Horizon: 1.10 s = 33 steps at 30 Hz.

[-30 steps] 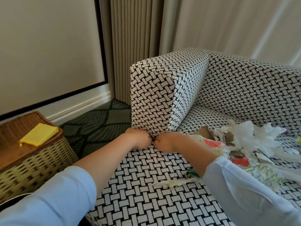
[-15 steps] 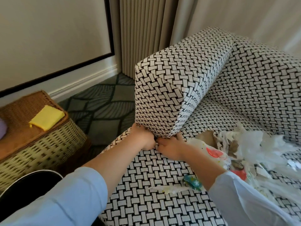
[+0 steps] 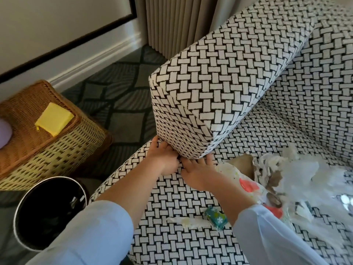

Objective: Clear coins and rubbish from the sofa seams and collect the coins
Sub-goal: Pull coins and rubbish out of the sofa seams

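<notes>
The seam [image 3: 214,150] under the sofa arm [image 3: 219,92] is probed for coins: the right hand [image 3: 198,172] is spread flat, the left hand [image 3: 164,159] has its grip hidden, fingertips buried. No coins are visible; rubbish [image 3: 286,175] is heaped alongside.

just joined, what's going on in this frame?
A person is searching the seam where the armrest meets the seat. The left hand and right hand sit side by side there, with their fingertips pushed under the armrest's front edge and out of sight. A rubbish pile of torn paper and plastic lies on the seat to the right, with a teal wrapper nearer the camera. A black bin stands on the floor. No coins are visible.
</notes>
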{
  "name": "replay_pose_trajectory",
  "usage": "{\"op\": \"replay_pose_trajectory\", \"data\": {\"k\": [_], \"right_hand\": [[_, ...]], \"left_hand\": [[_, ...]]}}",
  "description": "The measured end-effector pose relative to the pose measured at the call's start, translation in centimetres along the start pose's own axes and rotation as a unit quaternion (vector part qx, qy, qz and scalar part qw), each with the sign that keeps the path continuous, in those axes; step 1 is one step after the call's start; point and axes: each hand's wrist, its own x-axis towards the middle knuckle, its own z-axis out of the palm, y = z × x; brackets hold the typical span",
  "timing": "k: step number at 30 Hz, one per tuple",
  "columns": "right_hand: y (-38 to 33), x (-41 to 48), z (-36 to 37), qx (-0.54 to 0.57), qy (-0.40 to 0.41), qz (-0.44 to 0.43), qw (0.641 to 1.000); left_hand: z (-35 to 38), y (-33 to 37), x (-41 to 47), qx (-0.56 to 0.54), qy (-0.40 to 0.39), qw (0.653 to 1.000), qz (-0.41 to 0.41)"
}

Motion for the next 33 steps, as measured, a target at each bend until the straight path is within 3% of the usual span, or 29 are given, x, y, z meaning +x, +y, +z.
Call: {"op": "replay_pose_trajectory", "data": {"k": [15, 23, 27, 31, 33], "right_hand": [[-1.1, -1.1, -1.7, 0.021, -0.002, 0.024, 0.999], [-1.7, -5.2, -1.2, 0.116, 0.156, 0.04, 0.98], [0.6, -7.7, -2.3, 0.16, 0.13, 0.016, 0.978], [3.2, -7.7, -3.3, 0.097, 0.23, -0.053, 0.967], [4.1, -6.5, -3.5, 0.047, 0.208, -0.064, 0.975]], "left_hand": [[-0.1, 0.0, -0.4, -0.004, 0.016, 1.0, -0.002], [0.4, 1.7, -0.9, 0.033, 0.067, 0.995, -0.058], [0.3, 3.0, -1.4, 0.041, 0.09, 0.991, -0.092], [0.7, 4.9, -2.1, 0.036, 0.115, 0.984, -0.132], [1.1, 5.5, -2.5, 0.02, 0.143, 0.98, -0.137]]}}
